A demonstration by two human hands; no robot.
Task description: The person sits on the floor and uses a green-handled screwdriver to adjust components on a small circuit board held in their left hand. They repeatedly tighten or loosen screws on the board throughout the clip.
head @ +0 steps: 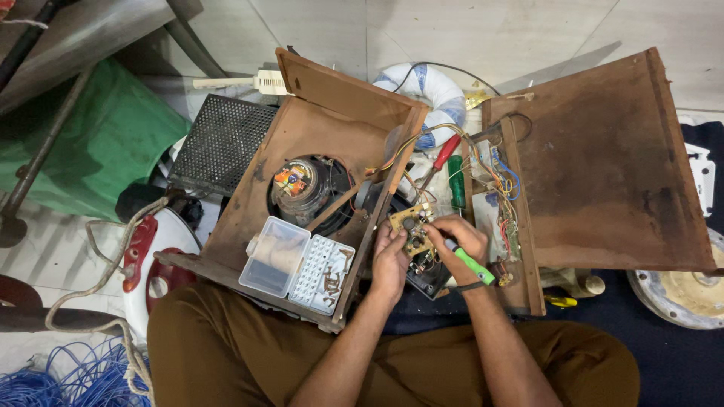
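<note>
Circuit board (411, 230): small, tan, components facing up, held over the gap between the open wooden speaker cabinet (317, 136) and the brown back panel (603, 166), just above the person's lap. Left hand (390, 260) grips the board from its lower-left edge; fingers closed on that edge, thumb on top. Right hand (460, 240) comes in from the right, fingers wrapped shut around a green-handled tool (471, 262). The tool's long axis runs from lower right (handle end near the wrist) up-left toward the board; its tip meets the board's right side, though the exact contact point is hidden under the fingertips. So the board lies up-left of the right fingers and directly under the left ones; both hands are touching or nearly touching it. Coloured wires (494, 177) trail from the board area to the back panel. A red-handled screwdriver (445, 153) and a green-handled one (456, 183) lie just beyond the board. A clear plastic parts box (298, 264) rests open in the cabinet, left of the left hand.
</note>
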